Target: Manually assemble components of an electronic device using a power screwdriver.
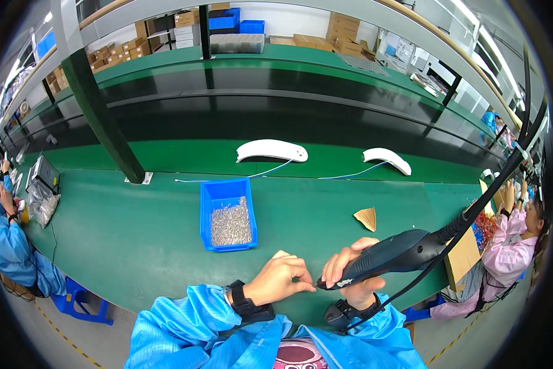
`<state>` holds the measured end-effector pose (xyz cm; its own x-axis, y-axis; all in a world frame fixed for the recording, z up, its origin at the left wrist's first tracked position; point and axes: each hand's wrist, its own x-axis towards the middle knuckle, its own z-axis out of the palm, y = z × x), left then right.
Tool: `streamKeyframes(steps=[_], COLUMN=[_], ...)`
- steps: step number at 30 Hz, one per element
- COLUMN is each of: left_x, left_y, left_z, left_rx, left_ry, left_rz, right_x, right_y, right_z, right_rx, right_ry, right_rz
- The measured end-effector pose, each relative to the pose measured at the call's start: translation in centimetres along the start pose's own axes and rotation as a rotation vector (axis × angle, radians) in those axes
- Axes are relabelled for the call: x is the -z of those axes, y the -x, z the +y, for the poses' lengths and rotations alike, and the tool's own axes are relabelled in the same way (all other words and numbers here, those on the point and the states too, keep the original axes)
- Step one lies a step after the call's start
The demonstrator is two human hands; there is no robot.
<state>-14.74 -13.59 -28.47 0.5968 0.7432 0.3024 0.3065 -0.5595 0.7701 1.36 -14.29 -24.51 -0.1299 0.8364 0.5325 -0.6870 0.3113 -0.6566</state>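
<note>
My right hand (340, 265) is wrapped round a black electric screwdriver (390, 257), whose tip points left and whose cable runs up to the upper right. Just left of that tip is my left hand (277, 280), with thumb and fingers pinched together. Whatever the pinch may hold is too small to make out. Beyond my left hand stands a blue bin (228, 185) with many small silvery metal pieces (231, 223) inside, like screws. Farther back lie two white curved plastic parts, one at the middle (271, 149) and one to the right (387, 158), each with a thin blue wire.
A torn brown scrap (367, 218) lies right of the bin on the green table (128, 240). A green post (104, 117) rises at back left, before a dark conveyor (258, 114). People sit at both sides, in blue (8, 246) and pink (507, 258). The screwdriver's cable (485, 197) crosses the right side.
</note>
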Motion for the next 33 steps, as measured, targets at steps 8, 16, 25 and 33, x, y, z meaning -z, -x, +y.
streamKeyframes(steps=[8, 16, 25, 33], left_x=[-0.01, -0.17, -0.1, -0.27], left_y=[-0.2, -0.06, -0.01, 0.04], left_z=[-0.14, -0.35, -0.31, -0.59], left_rx=[-0.075, -0.057, -0.032, -0.013], left_ry=[0.021, 0.009, 0.015, 0.038], left_rz=[0.011, 0.003, -0.013, -0.028], right_x=[0.12, -0.03, -0.14, -0.29], right_y=[-0.04, 0.15, 0.05, 0.2], right_z=[-0.05, 0.28, 0.45, 0.5], right_rx=[0.011, 0.011, 0.008, 0.021], right_ry=[0.031, 0.032, 0.039, 0.029], right_rz=[-0.006, -0.02, -0.036, 0.021])
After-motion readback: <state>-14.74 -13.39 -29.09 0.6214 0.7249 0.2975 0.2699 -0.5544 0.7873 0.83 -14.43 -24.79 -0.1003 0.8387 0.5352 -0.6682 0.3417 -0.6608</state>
